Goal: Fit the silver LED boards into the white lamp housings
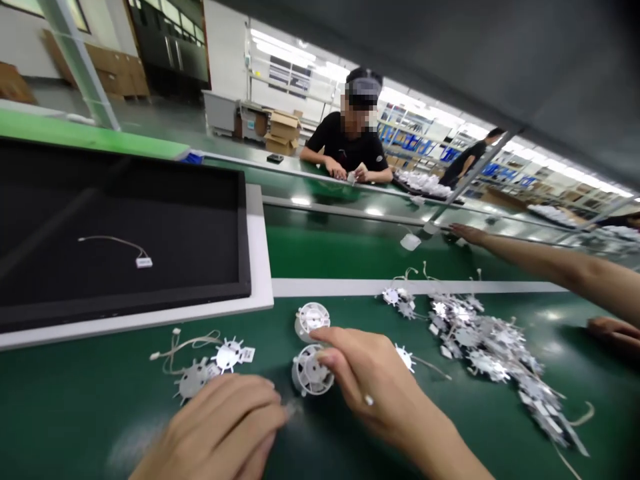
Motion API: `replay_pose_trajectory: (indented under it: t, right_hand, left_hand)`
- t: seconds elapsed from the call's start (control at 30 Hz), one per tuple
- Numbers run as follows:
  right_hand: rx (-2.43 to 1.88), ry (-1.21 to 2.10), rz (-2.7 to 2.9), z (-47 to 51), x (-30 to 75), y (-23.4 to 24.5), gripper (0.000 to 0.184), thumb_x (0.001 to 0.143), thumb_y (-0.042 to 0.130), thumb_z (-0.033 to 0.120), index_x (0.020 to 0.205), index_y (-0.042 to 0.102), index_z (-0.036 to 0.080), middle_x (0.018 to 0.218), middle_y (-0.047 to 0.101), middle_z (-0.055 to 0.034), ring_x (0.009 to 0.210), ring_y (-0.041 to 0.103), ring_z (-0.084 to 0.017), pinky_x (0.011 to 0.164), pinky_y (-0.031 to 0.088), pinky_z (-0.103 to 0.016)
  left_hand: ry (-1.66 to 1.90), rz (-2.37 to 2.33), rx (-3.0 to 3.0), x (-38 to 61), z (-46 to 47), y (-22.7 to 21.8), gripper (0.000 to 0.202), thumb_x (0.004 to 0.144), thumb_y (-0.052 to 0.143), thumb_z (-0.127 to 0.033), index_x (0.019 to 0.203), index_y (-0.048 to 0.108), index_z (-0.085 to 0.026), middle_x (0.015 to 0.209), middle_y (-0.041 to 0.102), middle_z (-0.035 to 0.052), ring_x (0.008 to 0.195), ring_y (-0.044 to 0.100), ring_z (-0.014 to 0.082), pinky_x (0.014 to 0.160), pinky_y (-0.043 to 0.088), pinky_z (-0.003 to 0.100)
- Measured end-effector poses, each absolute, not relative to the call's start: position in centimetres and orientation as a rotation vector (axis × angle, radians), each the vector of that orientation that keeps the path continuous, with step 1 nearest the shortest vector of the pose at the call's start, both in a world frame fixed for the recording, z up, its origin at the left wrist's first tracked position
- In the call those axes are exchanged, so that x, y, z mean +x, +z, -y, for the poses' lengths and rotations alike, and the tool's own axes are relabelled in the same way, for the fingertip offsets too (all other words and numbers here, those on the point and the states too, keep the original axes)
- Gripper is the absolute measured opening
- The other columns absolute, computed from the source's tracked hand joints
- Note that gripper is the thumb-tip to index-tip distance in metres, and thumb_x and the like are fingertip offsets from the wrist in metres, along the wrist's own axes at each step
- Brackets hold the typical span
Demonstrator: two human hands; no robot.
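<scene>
My right hand (370, 380) sits on a white round plastic housing (311, 371), with fingertips and thumb pressed against its rim. A second housing (312, 319) stands just beyond it, apart from my hand. My left hand (215, 420) lies at the bottom with its fingers closed and nothing showing in them. Just above it are two spiked metal star-shaped boards (210, 367) with pale wire leads. A heap of similar boards (480, 340) lies to the right. A co-worker's arm (550, 263) reaches in from the right, and another hand (615, 335) is at the right edge.
A black-lined tray with a white frame (257, 267) stands at left, holding a wired connector (117, 245). All this rests on a green conveyor belt (90, 427). Beyond lies a second green belt, where a seated person in a black shirt (347, 143) handles a small part.
</scene>
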State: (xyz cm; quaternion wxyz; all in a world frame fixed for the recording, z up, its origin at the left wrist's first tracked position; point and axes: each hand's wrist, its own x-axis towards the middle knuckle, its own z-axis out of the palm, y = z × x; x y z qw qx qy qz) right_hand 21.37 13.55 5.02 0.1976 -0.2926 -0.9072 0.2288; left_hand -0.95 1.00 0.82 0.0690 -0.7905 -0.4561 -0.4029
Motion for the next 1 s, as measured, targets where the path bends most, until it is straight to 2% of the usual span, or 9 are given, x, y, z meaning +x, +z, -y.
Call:
replay_pose_trajectory:
  t: [0.1,0.2,0.27,0.37,0.5,0.6,0.7,0.87,1.0]
  right_hand:
    - [-0.817,1.002,2.348,-12.7,21.4,5.2,0.061,0.117,0.028,0.061,0.100,0.075,0.027,0.064,0.066,-0.0001,0.054,0.063,-0.017,0.054,0.048,-0.028]
    - [-0.797,1.440,2.087,-12.0,21.3,5.3,0.055,0.112,0.044,0.068,0.089,0.072,0.027,0.060,0.062,0.0021,0.053,0.061,-0.016,0.053,0.047,-0.027]
    - [-0.771,1.661,1.988,-11.5,21.1,5.3,0.052,0.109,0.050,0.070,0.088,0.071,0.027,0.063,0.065,0.0013,0.055,0.063,-0.016,0.055,0.050,-0.027]
    - [-0.742,1.848,1.929,-11.0,20.9,5.4,0.037,0.108,0.062,0.056,0.087,0.071,0.027,0.069,0.072,0.0012,0.061,0.068,-0.016,0.061,0.054,-0.027]
    - [-0.639,1.829,2.001,-11.1,20.9,6.0,0.018,0.103,0.074,0.029,0.087,0.076,0.023,0.082,0.080,0.0012,0.072,0.072,-0.013,0.070,0.056,-0.022]
    - [-0.558,1.756,2.089,-11.3,21.2,6.4,0.010,0.100,0.079,0.022,0.091,0.081,0.017,0.082,0.080,0.0001,0.072,0.070,-0.011,0.067,0.054,-0.019]
    - [-0.463,1.707,2.134,-11.4,21.5,6.6,0.009,0.102,0.074,0.014,0.101,0.084,0.013,0.092,0.083,-0.0040,0.082,0.076,-0.012,0.077,0.058,-0.017]
    - [-0.389,1.533,2.162,-11.6,21.7,6.4,0.017,0.105,0.068,0.008,0.108,0.084,0.013,0.097,0.082,-0.0052,0.088,0.076,-0.011,0.081,0.059,-0.014]
    - [-0.409,1.426,2.156,-11.7,21.7,6.4,0.017,0.105,0.067,0.006,0.106,0.082,0.014,0.099,0.079,-0.0039,0.090,0.075,-0.009,0.082,0.058,-0.013]
  left_hand:
    - [-1.130,1.555,-2.358,-0.7,-0.5,0.5,0.023,0.110,0.052,-0.028,0.127,0.069,-0.027,0.121,0.078,0.0007,0.106,0.078,0.0165,0.097,0.063,0.023]
    - [-0.968,1.679,-2.380,-0.4,0.0,0.0,0.042,0.114,0.045,-0.054,0.140,0.061,-0.024,0.136,0.073,0.0068,0.116,0.077,0.0218,0.096,0.067,0.027]
    - [-0.920,1.724,-2.429,-0.4,0.4,-0.2,0.050,0.115,0.041,-0.059,0.145,0.057,-0.022,0.144,0.069,0.0088,0.124,0.074,0.0238,0.103,0.064,0.029]
    - [-0.902,1.734,-2.545,-0.3,0.8,-0.3,0.048,0.117,0.038,-0.052,0.152,0.053,-0.023,0.156,0.062,0.0091,0.135,0.068,0.0244,0.113,0.059,0.032]
    - [-0.946,1.774,-2.710,-0.2,0.8,0.4,0.049,0.116,0.041,-0.034,0.164,0.039,-0.025,0.160,0.060,0.0069,0.144,0.063,0.0232,0.120,0.054,0.035]
    - [-0.938,1.753,-2.787,-0.1,0.5,1.1,0.045,0.116,0.039,-0.030,0.160,0.040,-0.024,0.155,0.066,0.0065,0.141,0.065,0.0207,0.123,0.050,0.033]
    - [-0.911,1.704,-2.822,0.0,0.2,1.6,0.038,0.117,0.038,-0.031,0.153,0.044,-0.022,0.147,0.069,0.0077,0.138,0.066,0.0201,0.126,0.049,0.032]
    - [-0.864,1.729,-2.814,0.1,0.4,1.8,0.033,0.117,0.040,-0.027,0.148,0.050,-0.020,0.131,0.068,0.0090,0.117,0.070,0.0225,0.101,0.066,0.035]
    - [-0.807,1.727,-2.816,0.1,0.5,1.4,0.036,0.115,0.041,-0.022,0.149,0.051,-0.018,0.128,0.066,0.0103,0.107,0.070,0.0264,0.088,0.067,0.043]
